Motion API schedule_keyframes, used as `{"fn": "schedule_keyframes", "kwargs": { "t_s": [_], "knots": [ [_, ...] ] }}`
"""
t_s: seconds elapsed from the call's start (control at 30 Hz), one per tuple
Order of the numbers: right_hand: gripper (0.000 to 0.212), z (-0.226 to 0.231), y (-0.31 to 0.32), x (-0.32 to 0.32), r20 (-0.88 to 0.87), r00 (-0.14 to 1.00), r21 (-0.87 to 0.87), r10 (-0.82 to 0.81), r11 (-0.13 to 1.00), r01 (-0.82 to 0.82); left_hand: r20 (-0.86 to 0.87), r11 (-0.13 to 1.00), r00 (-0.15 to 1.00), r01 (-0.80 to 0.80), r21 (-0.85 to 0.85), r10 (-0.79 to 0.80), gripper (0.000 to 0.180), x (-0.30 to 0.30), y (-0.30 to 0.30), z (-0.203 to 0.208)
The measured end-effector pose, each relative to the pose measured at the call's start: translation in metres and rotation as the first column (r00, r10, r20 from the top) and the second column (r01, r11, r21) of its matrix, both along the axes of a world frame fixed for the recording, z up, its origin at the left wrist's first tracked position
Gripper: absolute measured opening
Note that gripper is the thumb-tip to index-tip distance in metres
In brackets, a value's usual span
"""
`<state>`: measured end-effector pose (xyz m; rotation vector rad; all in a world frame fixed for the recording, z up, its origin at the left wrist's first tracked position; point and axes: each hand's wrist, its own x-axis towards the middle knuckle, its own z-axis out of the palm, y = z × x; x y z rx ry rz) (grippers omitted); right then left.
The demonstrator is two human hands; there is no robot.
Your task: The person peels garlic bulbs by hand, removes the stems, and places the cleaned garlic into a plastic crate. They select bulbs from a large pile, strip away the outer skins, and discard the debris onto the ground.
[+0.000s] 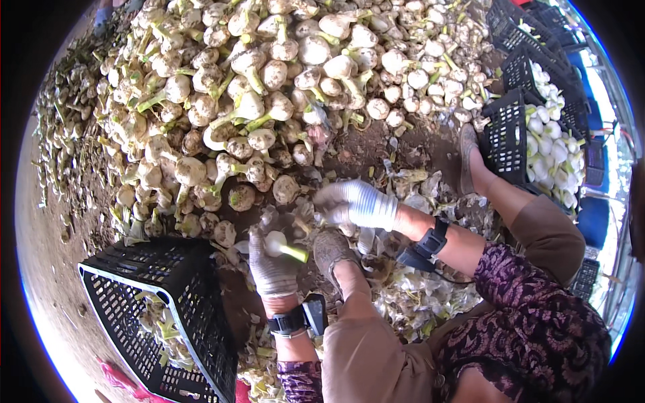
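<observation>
My left hand (271, 270), in a whitish knit glove, is closed around a garlic bulb (275, 243). The bulb is white and smooth, and its short green stem points to the right. Just above and to the right is my right hand (356, 204), gloved the same way, with its fingers bent down and blurred; whether they grip anything cannot be made out. Ahead of both hands lies a big heap of soil-stained garlic bulbs (269, 74), many with stems on. Loose garlic skins (410, 285) cover the ground beneath and beside my right arm.
A black plastic crate (124, 265) lies tipped at the left, with cut stems and scraps inside. At the right, black crates (504, 138) hold clean white bulbs (551, 151). My shoes (332, 252) rest among the skins. Pink-red cloth or plastic (121, 376) shows beneath the left crate.
</observation>
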<state>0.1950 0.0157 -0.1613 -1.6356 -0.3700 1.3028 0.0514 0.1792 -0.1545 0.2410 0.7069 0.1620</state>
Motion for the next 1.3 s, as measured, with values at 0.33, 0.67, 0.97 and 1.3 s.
{"fn": "schedule_keyframes", "kwargs": {
  "t_s": [0.33,0.67,0.97,1.3],
  "knots": [
    [0.029,-0.028,-0.043,-0.012,0.528,0.796,-0.244,0.296,0.951,-0.192,-0.438,0.835,0.888,0.345,0.428,-0.142,0.016,-0.017,-0.011,-0.031],
    [0.038,0.008,-0.014,-0.014,0.186,0.942,0.123,-0.28,0.958,0.26,-0.27,0.774,0.908,0.416,0.477,-0.321,0.048,0.017,-0.047,-0.028],
    [0.038,0.009,0.003,-0.015,0.125,0.955,0.065,-0.269,0.963,0.262,-0.362,0.53,0.895,0.446,0.721,-0.26,0.056,0.015,-0.058,-0.024],
    [0.047,-0.001,-0.009,-0.013,-0.167,0.927,0.142,-0.335,0.922,0.359,-0.197,0.747,0.959,0.283,0.602,-0.204,0.057,0.015,-0.062,-0.019]
  ]
}}
